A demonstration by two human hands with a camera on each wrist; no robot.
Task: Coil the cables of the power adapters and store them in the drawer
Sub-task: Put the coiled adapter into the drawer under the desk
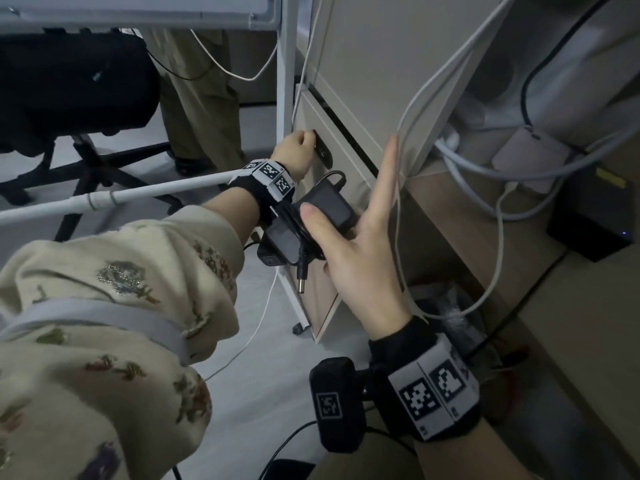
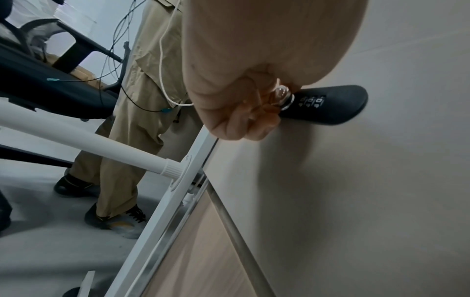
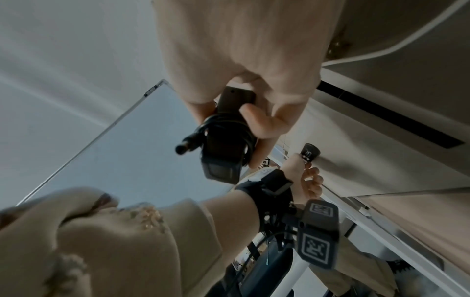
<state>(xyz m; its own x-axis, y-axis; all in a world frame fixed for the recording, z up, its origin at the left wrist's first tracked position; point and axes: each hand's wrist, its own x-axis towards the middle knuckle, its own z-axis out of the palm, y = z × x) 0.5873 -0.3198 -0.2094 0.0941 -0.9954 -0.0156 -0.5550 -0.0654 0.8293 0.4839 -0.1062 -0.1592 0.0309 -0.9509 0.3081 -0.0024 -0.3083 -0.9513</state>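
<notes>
Presently the power adapters [image 1: 323,206], two black bricks with black cable wound around them and a barrel plug [image 1: 301,284] dangling, are pinched between thumb and palm of the right hand [image 1: 360,251], its fingers straight, just below the drawer's lock [image 2: 328,104]. Left hand [image 1: 298,150] is curled on the knob at that lock. Drawer [image 1: 343,147] front stands shut; contents not visible.

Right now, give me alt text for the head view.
The left hand grips the drawer's lock knob while the right hand holds two black power adapters with coiled cables beside the drawer front.
</notes>
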